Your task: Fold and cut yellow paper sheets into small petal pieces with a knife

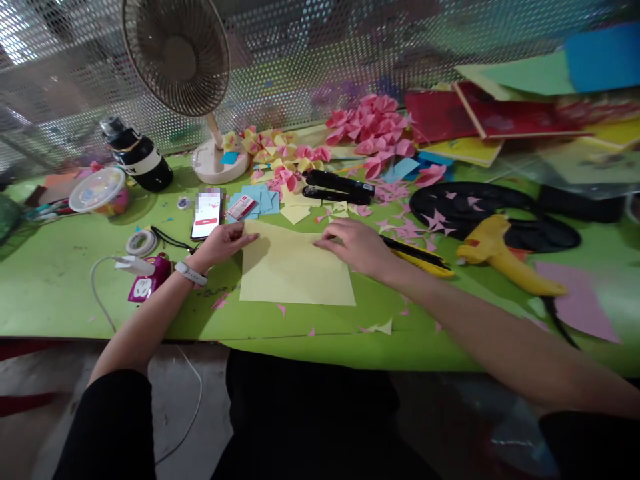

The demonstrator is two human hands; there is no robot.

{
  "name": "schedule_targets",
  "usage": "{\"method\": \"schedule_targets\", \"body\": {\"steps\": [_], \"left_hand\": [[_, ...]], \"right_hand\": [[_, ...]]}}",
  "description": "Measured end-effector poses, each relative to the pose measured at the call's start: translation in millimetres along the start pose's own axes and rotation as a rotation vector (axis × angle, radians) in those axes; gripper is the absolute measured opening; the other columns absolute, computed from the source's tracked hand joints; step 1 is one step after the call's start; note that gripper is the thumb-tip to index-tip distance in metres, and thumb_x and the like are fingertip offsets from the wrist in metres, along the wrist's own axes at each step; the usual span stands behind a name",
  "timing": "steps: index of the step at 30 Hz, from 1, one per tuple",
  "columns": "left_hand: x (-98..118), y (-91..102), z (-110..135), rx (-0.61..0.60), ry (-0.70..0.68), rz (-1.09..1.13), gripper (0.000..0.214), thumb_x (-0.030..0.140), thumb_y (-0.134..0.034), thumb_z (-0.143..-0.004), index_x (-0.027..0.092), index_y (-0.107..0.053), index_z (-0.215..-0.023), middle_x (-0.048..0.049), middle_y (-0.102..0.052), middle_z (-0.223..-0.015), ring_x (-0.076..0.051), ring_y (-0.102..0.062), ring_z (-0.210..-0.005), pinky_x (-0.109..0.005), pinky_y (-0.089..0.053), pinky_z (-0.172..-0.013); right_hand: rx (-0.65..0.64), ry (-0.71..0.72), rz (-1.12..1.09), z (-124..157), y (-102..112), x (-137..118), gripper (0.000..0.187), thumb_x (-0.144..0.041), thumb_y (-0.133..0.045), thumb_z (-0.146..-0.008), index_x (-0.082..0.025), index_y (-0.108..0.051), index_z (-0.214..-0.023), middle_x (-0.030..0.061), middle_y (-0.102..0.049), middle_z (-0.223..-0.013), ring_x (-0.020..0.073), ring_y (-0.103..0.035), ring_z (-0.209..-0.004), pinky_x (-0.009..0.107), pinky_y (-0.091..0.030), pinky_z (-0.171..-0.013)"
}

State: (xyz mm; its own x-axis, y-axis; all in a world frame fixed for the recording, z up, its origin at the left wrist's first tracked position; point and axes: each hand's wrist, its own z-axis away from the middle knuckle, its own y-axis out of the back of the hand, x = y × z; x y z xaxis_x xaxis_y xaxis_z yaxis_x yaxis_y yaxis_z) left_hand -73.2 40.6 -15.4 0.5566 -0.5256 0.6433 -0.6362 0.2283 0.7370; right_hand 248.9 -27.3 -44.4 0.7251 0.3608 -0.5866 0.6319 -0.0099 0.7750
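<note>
A pale yellow sheet of paper (297, 277) lies on the green tabletop in front of me. My left hand (225, 243), with a white band on its wrist, is closed at the sheet's far left corner, thumb and finger on the edge. My right hand (355, 245) reaches over the far right part, its thumb and fingertips pinched together at the paper. Just beyond the sheet lie a black stapler (340, 188) and small blue paper squares (267, 202) with a red-and-white box (242, 207) on them. Beside my right hand rests a yellow-and-black cutter (420, 257).
Pink paper flowers (373, 127) are heaped at the back. A fan (220, 163), black bottle (143, 160) and phone (207, 215) stand or lie left; tape (141, 243) and a corded purple socket block (150, 279) are nearer. A yellow glue gun (510, 260) lies right. Scraps are scattered about.
</note>
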Motion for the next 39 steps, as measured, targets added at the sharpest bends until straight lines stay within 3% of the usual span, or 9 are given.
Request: {"method": "schedule_targets", "body": {"steps": [4, 6, 10, 13, 18, 20, 25, 31, 39], "left_hand": [[20, 3.3, -6, 0.318, -0.116, -0.218, 0.035, 0.047, -0.070, -0.090, 0.017, -0.069, -0.108, -0.0068, -0.069, -0.087, -0.016, -0.060, -0.078, -0.029, -0.048, -0.072], [36, 1.6, -9, 0.364, -0.095, -0.187, 0.033, 0.048, -0.062, -0.094, 0.016, -0.071, -0.099, -0.0088, -0.071, -0.087, -0.016, -0.062, -0.080, -0.031, -0.049, -0.075], [65, -13.4, -13, -0.123, 0.179, 0.168, 0.052, 0.058, -0.052, -0.098, 0.014, -0.070, -0.076, -0.0104, -0.072, -0.073, -0.015, -0.064, -0.063, -0.029, -0.051, -0.063], [74, -32.9, -21, -0.249, 0.212, 0.301, 0.043, 0.054, -0.068, -0.090, 0.013, -0.074, -0.101, -0.0140, -0.077, -0.095, -0.018, -0.071, -0.081, -0.032, -0.056, -0.072], [67, -67.1, -44, -0.253, 0.168, 0.686, 0.072, 0.024, -0.087, -0.072, 0.018, -0.059, -0.138, -0.0196, -0.070, -0.129, -0.026, -0.069, -0.112, -0.038, -0.056, -0.091], [69, -75.2, -51, -0.275, 0.154, 0.792, 0.070, 0.018, -0.088, -0.067, 0.020, -0.064, -0.132, -0.0170, -0.072, -0.125, -0.026, -0.070, -0.112, -0.037, -0.056, -0.091], [83, -77.2, -57, -0.084, 0.328, 1.067, 0.031, 0.034, -0.074, -0.088, 0.017, -0.073, -0.114, -0.0129, -0.077, -0.107, -0.024, -0.074, -0.100, -0.036, -0.058, -0.087], [69, -76.5, -63, 0.264, 0.609, 1.320, 0.018, 0.033, -0.072, -0.092, 0.015, -0.070, -0.093, -0.0075, -0.076, -0.086, -0.016, -0.073, -0.077, -0.029, -0.059, -0.081], [68, -84.7, -58, 0.226, 0.573, 1.368, 0.015, 0.028, -0.076, -0.089, 0.015, -0.069, -0.090, -0.0047, -0.076, -0.086, -0.012, -0.072, -0.075, -0.026, -0.057, -0.076]], "right_hand": [[0.126, -0.146, -0.267, 0, 13, 0, 0.026, -0.043, -0.066, -0.094, -0.022, -0.067, -0.081, 0.0044, -0.070, -0.076, 0.0178, -0.060, -0.060, 0.034, -0.048, -0.057], [0.182, -0.276, -0.429, -2, 19, -3, 0.021, -0.041, -0.073, -0.089, -0.021, -0.067, -0.082, 0.0052, -0.071, -0.078, 0.0195, -0.064, -0.064, 0.034, -0.049, -0.058], [0.150, -0.588, -0.787, -2, 25, -16, 0.018, -0.032, -0.079, -0.082, -0.022, -0.065, -0.078, 0.0056, -0.072, -0.076, 0.0212, -0.067, -0.066, 0.036, -0.055, -0.058], [0.080, -0.672, -0.898, 4, 26, -24, 0.014, -0.033, -0.078, -0.083, -0.023, -0.069, -0.085, 0.0074, -0.075, -0.085, 0.0225, -0.069, -0.070, 0.036, -0.058, -0.056], [0.028, -0.559, -0.828, 6, 21, -24, 0.017, -0.033, -0.079, -0.079, -0.021, -0.068, -0.077, 0.0038, -0.072, -0.071, 0.0161, -0.061, -0.054, 0.029, -0.048, -0.044], [0.028, -0.530, -0.791, 5, 20, -24, 0.020, -0.032, -0.081, -0.075, -0.020, -0.066, -0.073, 0.0014, -0.069, -0.066, 0.0145, -0.060, -0.054, 0.027, -0.047, -0.047], [-0.021, -0.484, -0.738, 10, 21, -27, 0.019, -0.032, -0.080, -0.078, -0.020, -0.066, -0.077, 0.0042, -0.070, -0.072, 0.0175, -0.063, -0.062, 0.031, -0.050, -0.056], [-0.114, -0.384, -0.778, 19, 26, -24, 0.041, -0.041, -0.070, -0.088, -0.027, -0.068, -0.127, -0.0022, -0.065, -0.063, 0.0143, -0.053, -0.049, 0.028, -0.044, -0.046], [-0.198, -0.169, -0.865, 23, 34, -27, 0.031, -0.034, -0.077, -0.081, -0.030, -0.079, -0.111, 0.0056, -0.079, -0.106, 0.0207, -0.073, -0.093, 0.036, -0.060, -0.076]]}}
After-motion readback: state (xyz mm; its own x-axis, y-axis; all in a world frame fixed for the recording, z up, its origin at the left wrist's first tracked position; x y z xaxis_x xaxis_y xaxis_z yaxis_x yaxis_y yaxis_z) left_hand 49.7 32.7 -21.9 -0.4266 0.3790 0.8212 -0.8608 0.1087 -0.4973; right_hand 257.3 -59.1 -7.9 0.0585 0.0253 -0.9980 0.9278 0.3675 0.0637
